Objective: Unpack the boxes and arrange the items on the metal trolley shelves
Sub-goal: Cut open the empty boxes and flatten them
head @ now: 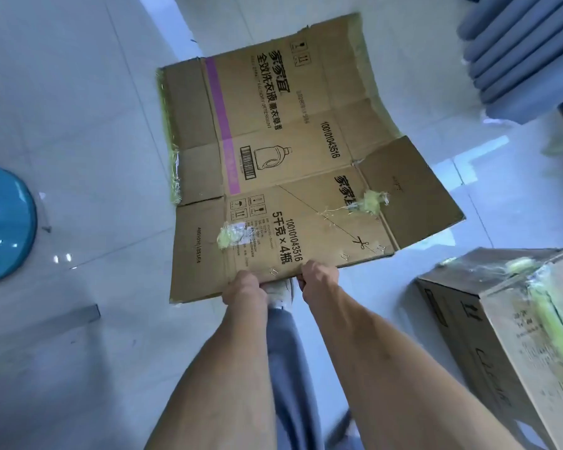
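We grip the flattened box [293, 164] by its near edge, left hand [246, 287] beside right hand [319, 277]; keep it level, clear of the sealed box [501, 319] to our right.

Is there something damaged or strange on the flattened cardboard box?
Yes. The flattened box, held by both hands at its near edge, has torn tape clumps stuck on its panels and frayed greenish tape along its far-left edge.

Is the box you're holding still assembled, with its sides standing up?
No: the cardboard box is flattened into one sheet, gripped at its near edge by the left hand and right hand.
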